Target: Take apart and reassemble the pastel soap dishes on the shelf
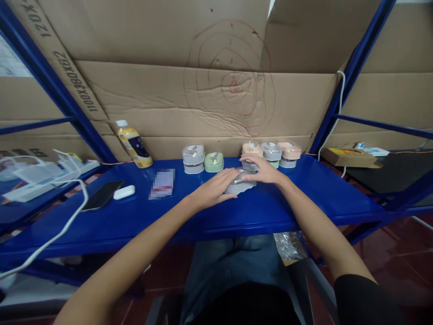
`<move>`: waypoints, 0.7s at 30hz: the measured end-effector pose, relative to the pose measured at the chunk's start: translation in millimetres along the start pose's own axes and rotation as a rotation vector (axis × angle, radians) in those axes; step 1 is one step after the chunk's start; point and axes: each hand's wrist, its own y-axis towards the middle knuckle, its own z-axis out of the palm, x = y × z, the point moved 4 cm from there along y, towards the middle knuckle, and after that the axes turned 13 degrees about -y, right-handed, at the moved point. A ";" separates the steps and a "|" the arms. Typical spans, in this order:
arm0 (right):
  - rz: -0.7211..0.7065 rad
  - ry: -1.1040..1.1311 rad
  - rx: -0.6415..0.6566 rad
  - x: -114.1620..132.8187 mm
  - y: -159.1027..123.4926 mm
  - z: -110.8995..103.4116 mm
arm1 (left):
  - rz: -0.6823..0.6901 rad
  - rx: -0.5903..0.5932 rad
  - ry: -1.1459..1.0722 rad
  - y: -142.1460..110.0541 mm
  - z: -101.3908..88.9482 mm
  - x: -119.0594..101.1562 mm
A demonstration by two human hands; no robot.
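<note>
A small greyish object on a pale, crumpled sheet like thin plastic wrap [241, 186] lies at the middle of the blue table, mostly covered by my hands. Over its left side rests my left hand [216, 187], its fingers stretched out and its thumb apart. On the other side my right hand [262, 170] arches with fingers and thumb spread, the thumb close to or touching the object. Just behind my right hand stand stacked round-cornered boxes: a peach-lidded one [252, 147], a grey-lidded one [271, 151] and another peach-lidded one [289, 153].
Farther left stand a grey stacked box [193, 158] and a green box [214, 161]. A yellow bottle [134, 144], a pixelated phone-like item [162, 183], a white case [124, 192] and a black phone [103, 195] are at left. A white cable [72, 219] crosses the left edge. Cardboard [152, 90] backs the table.
</note>
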 end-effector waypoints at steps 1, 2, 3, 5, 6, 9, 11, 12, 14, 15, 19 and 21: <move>-0.025 0.017 0.099 1.7 -2.9 4.7 | 0.000 0.022 -0.035 -3.5 3.1 -1.8; -0.029 0.025 0.186 2.8 -5.2 9.2 | -0.003 0.038 -0.065 -5.8 5.6 -2.4; -0.026 0.025 0.254 3.7 -6.9 13.5 | -0.010 0.045 -0.089 -7.2 7.6 -1.8; -0.029 0.005 0.314 7.0 -8.0 20.9 | -0.040 0.028 -0.107 -7.9 9.8 2.1; -0.037 -0.015 0.311 9.7 -7.5 24.2 | -0.067 0.009 -0.103 -7.8 10.1 5.2; -0.019 -0.097 0.261 19.7 -4.8 33.9 | -0.173 -0.073 -0.076 -8.3 9.0 16.4; 0.012 -0.142 0.240 26.4 -3.1 37.9 | -0.262 -0.119 -0.082 -10.2 7.1 24.6; 0.023 -0.153 0.228 29.0 -2.4 37.8 | -0.307 -0.130 -0.094 -11.8 6.1 28.6; 0.037 -0.143 0.194 30.7 -1.4 32.2 | -0.364 -0.128 -0.125 -15.2 4.4 35.1; 0.046 -0.125 0.169 29.0 -1.3 26.9 | -0.369 -0.124 -0.138 -16.7 3.4 37.2; 0.141 -0.078 0.055 5.3 -3.5 -0.1 | -0.303 -0.101 -0.135 -20.0 1.8 39.7; 0.236 -0.096 0.001 -11.2 -5.7 -10.0 | -0.293 -0.060 -0.111 -20.2 4.1 39.1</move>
